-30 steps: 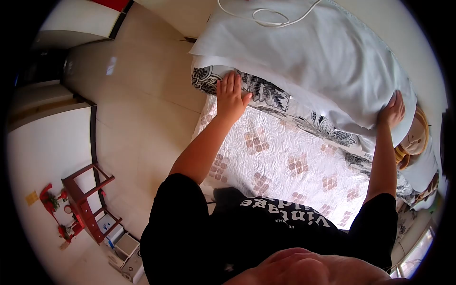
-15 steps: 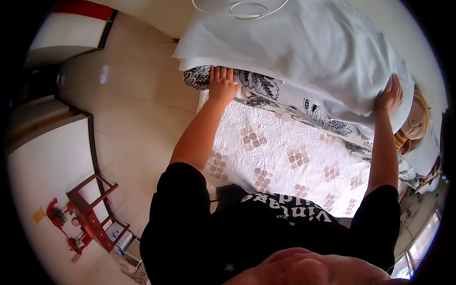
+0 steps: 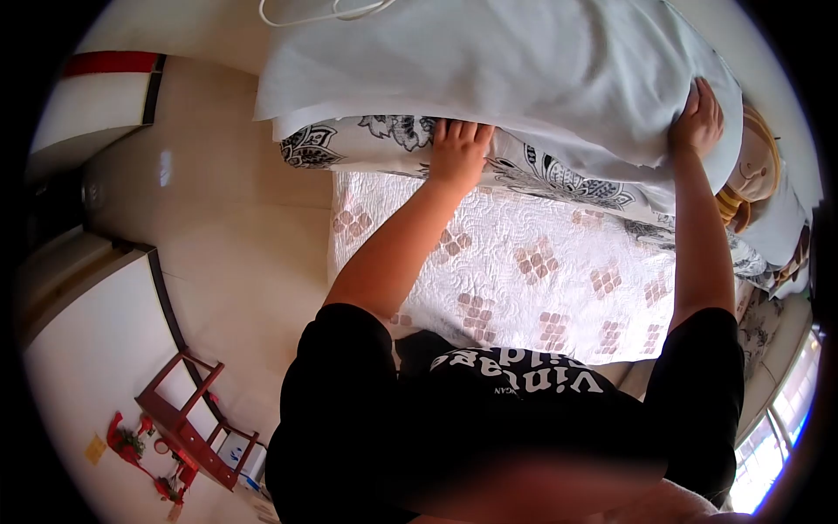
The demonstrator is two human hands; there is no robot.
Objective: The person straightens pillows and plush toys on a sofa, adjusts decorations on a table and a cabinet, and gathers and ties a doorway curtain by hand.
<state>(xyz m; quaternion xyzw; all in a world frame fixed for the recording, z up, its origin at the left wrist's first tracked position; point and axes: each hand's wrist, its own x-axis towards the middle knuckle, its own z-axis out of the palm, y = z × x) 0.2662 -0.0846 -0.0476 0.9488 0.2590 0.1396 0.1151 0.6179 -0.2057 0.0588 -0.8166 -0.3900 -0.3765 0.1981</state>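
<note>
Cloth (image 3: pixel 506 70) in pale grey lies over the black-and-white patterned bedding (image 3: pixel 559 175), above the quilted cover (image 3: pixel 541 288) with its brown squares. Your left hand (image 3: pixel 461 157) has moved along the patterned bedding, away from its left end and closer to your right hand (image 3: pixel 697 122); half a second ago it rested nearer that end. Its fingers are slightly spread, with the tips at the hem of the cloth, and you can't tell from here whether they pinch anything. Your right hand remains on the cloth near its right end, fingers close together and bent over it; whether they grip a fold can't be told. With your left arm (image 3: pixel 384 240) shifted, the left edge of the quilted cover now shows beside the floor (image 3: pixel 236 183). Your view has turned too: the white cable (image 3: pixel 301 24) sits farther left, partly cut off at the top, and more of the window (image 3: pixel 786 393) shows at lower right. The stuffed toy (image 3: pixel 755 166) is still just beyond the cloth's right end.
</note>
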